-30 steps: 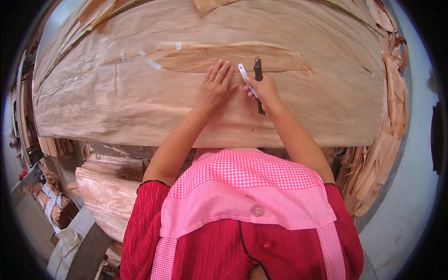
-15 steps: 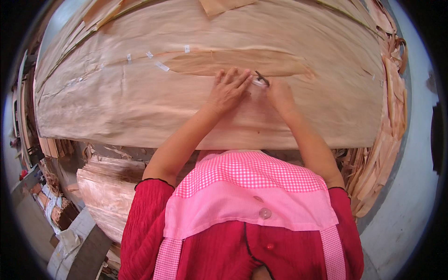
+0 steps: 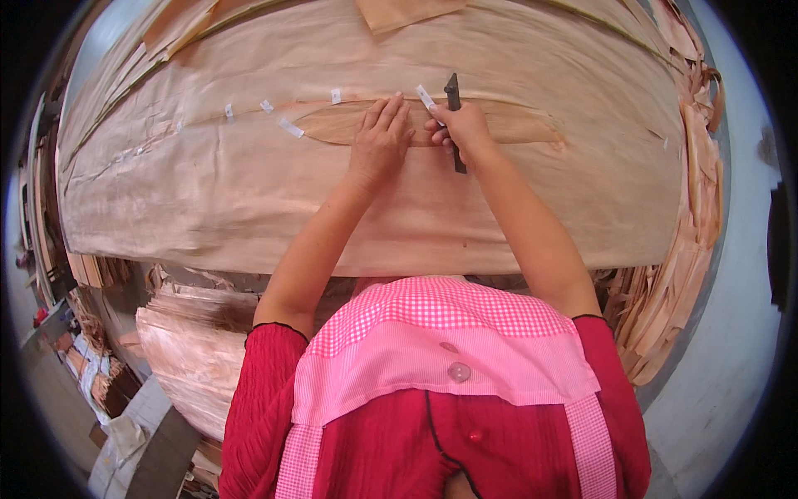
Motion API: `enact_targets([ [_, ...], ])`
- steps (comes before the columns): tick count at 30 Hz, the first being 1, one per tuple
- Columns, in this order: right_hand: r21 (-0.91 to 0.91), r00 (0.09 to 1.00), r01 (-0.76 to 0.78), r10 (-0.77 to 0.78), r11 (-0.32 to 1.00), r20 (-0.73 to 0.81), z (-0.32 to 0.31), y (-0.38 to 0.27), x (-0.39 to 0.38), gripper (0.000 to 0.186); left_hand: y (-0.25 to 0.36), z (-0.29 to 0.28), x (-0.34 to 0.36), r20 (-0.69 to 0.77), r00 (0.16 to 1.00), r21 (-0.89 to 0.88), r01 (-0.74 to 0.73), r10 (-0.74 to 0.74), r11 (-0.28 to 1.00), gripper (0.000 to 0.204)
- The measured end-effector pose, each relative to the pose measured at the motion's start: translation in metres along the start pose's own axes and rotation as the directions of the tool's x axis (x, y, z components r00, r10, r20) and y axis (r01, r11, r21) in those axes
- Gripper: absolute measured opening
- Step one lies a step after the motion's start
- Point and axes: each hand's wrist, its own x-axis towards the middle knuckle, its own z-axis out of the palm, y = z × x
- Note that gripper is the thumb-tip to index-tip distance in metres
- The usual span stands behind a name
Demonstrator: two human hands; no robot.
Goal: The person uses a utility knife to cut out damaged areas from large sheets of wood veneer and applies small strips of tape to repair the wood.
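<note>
Gripping a black knife-like tool (image 3: pixel 454 98) and white strip (image 3: pixel 424 96) at upper centre, my right hand (image 3: pixel 467 130) curls closed; my left hand (image 3: pixel 381 143) lies flat on veneer (image 3: pixel 233 195); strip's marks too small to read.

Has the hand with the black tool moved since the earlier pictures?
Yes, forward: the right hand was mostly on the near side of the darker patch, and now it is over it.

A brown sheet (image 3: pixel 208 200) is covering the upper frame; near upper centre, a dark narrow tool (image 3: pixel 453 93) (slightly tilted) is pointing topward beside a white strip (image 3: pixel 424 95).
</note>
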Motion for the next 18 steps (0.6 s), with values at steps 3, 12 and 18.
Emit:
enact_targets([
  [3,-0.049,0.999,0.039,-0.040,0.998,-0.028,0.002,0.002,0.003,0.015,0.004,0.005,0.006,0.069,0.996,0.090,-0.068,0.062,0.994,0.039],
  [12,-0.918,0.870,0.287,-0.475,0.274,0.130,-0.026,-0.023,0.005,0.023,0.012,-0.006,0.028,0.284,0.950,0.162,-0.181,0.130,0.970,0.041],
  [18,0.029,0.977,0.110,-0.103,0.994,-0.185,-0.137,0.025,-0.064,0.021,0.096,0.041,0.051,0.301,0.934,-0.287,-0.102,0.191,0.953,0.052],
])
